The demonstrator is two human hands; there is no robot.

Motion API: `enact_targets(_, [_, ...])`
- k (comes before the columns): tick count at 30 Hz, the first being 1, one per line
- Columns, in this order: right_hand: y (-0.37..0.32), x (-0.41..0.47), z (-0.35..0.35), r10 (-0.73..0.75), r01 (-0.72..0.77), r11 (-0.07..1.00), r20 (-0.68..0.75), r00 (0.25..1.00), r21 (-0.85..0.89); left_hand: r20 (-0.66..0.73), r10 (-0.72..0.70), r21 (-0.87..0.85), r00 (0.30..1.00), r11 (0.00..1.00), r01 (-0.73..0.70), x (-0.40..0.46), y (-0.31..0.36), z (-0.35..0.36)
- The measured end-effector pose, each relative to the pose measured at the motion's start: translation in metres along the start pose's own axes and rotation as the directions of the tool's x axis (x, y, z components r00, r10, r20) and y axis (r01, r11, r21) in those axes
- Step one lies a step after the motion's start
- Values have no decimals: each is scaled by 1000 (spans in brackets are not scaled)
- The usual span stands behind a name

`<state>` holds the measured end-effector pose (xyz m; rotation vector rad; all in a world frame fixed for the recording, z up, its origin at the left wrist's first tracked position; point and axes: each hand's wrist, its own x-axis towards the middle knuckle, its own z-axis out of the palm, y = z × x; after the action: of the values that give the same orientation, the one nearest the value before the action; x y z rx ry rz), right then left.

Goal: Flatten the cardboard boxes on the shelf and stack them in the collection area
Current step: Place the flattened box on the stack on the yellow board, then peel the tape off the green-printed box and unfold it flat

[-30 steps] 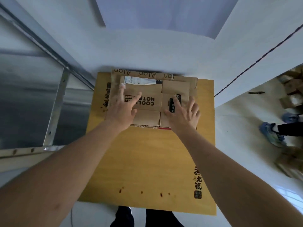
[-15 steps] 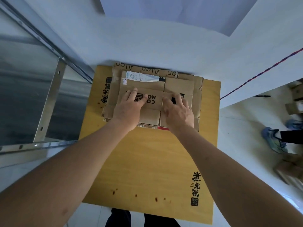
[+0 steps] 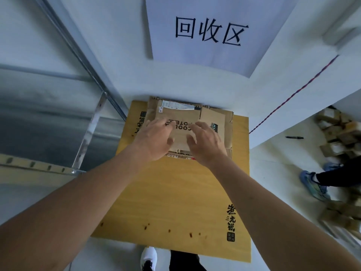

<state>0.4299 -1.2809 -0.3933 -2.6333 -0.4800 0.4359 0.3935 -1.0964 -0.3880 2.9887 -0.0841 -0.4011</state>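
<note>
Head view: both hands over the flattened stack

Head-camera frame, left to right: a grey metal shelf frame (image 3: pixel 88 132) stands left of the large yellow cardboard sheet (image 3: pixel 175 196). At that sheet's far end lies a stack of flattened brown cardboard boxes (image 3: pixel 213 118). The left hand (image 3: pixel 154 137) and right hand (image 3: pixel 205 143) lie on the stack, fingers loosely spread, gripping nothing.

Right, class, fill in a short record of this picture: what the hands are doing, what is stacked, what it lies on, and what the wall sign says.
left hand: palm down over the stack, contact unclear
right hand: palm down over the stack, contact unclear
flattened boxes: brown, stacked against the wall
yellow sheet: flat on the floor, under the stack
wall sign: 回收区
</note>
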Motion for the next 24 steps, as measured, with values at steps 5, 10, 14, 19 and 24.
enact_targets(5, [-52, -49, -32, -75, 73, 996, -33, 997, -50, -86, 26, -7, 996, 1000, -27, -62, -6, -48])
enact_targets(10, [-107, -112, -55, -107, 96, 988, -96, 990, -117, -192, 82, 27, 978, 997, -78, -140, -13, -92])
enact_targets(14, [-153, -169, -67, -136, 113, 983, -158, 978, -147, -258, 117, 56, 959, 993, -106, -208, -21, -120])
enact_targets(19, [-210, -229, -81, -216, 181, 970, -227, 950, -164, -319, 99, 79, 942, 994, -77, -288, -34, -153])
enact_targets(24, [-263, -272, -99, -333, 283, 935, -261, 906, -212, -410, 24, 86, 912, 996, 13, -366, -41, -189])
